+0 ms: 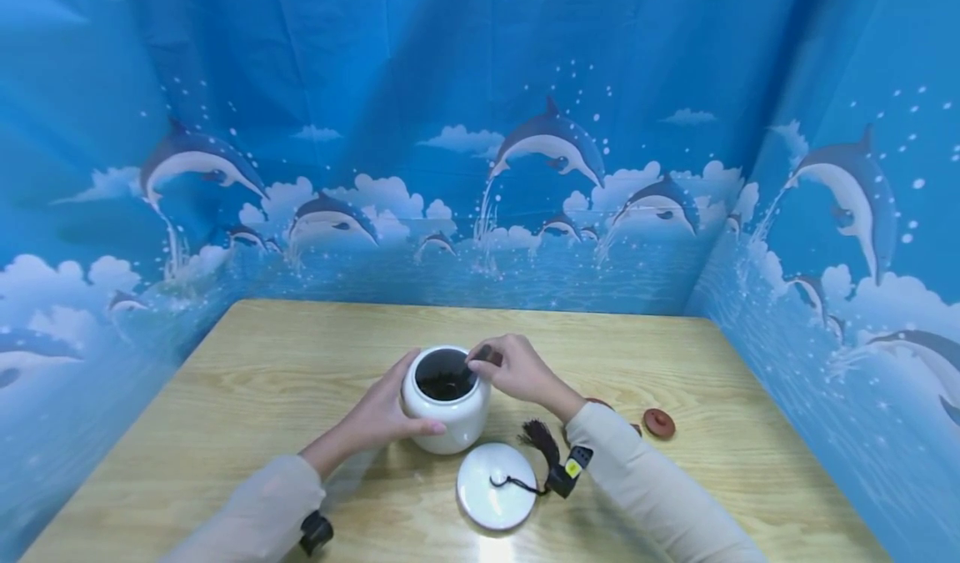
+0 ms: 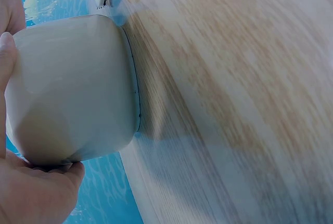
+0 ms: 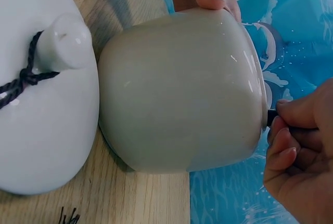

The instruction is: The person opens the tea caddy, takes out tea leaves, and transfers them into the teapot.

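Note:
A glossy white jar (image 1: 450, 425) stands upright on the table, its mouth uncovered, with dark loose bits (image 1: 444, 384) inside that look like tea leaves. My left hand (image 1: 390, 404) grips the jar from the left, thumb across its front; the left wrist view shows fingers (image 2: 75, 174) curled against its side. At the rim's right side, my right hand (image 1: 517, 367) pinches a thin dark stick-like handle (image 3: 271, 117) between thumb and fingers. Its lower end is hidden in the jar, so its kind cannot be told. The round white lid (image 1: 497, 496) lies in front of the jar.
A black cord with a dark tassel (image 1: 540, 436) is tied to the lid's knob (image 3: 65, 42). Right of the jar lies a small round reddish-brown lid (image 1: 659, 423). Another reddish-brown piece (image 1: 598, 402) is mostly hidden behind my right forearm. Dolphin-print curtains (image 1: 420, 129) border the wooden table (image 1: 300, 354).

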`<state>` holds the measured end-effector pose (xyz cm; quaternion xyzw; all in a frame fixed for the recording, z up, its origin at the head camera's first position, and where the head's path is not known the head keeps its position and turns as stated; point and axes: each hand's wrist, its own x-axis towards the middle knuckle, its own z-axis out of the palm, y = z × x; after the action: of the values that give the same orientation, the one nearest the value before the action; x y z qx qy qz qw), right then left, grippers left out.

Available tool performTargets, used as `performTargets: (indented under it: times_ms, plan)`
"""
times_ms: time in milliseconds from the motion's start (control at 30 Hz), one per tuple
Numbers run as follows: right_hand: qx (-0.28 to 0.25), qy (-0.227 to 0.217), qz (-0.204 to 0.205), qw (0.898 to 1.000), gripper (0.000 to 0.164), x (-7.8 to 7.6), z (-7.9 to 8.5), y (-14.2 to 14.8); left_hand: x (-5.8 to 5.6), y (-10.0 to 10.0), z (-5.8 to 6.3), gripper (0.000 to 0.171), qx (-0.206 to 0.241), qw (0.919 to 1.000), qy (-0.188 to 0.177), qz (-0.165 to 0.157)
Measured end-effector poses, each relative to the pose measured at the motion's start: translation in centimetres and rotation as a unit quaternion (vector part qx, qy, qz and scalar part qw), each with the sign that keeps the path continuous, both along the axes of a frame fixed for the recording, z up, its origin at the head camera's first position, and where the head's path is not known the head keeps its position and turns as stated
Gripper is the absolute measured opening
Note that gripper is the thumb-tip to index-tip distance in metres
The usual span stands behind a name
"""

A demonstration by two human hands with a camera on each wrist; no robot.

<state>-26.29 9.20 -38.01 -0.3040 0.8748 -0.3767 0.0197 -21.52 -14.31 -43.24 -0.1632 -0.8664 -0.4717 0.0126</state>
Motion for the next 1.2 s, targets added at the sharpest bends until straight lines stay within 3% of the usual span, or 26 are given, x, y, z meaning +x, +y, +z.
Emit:
performTargets:
  times_ms: [767, 1067, 1200]
  plan:
    - [-0.065, -0.086, -0.033, 0.994, 0.017, 0.2, -0.3, 0.1, 0.1, 0.0, -0.1, 0.12, 0.002, 0.9999, 0.01, -0.005]
    - [-0.124, -0.135, -0.02, 0.983, 0.022, 0.3, -0.8, 0.1, 0.1, 0.0, -0.1, 0.122, 0.007, 0.9999, 0.01, -0.005]
    - [-0.149, -0.175, -0.038, 0.973, 0.023, 0.3, -1.0, 0.0, 0.1, 0.0, -0.1, 0.123, 0.002, 1.0, 0.003, 0.0]
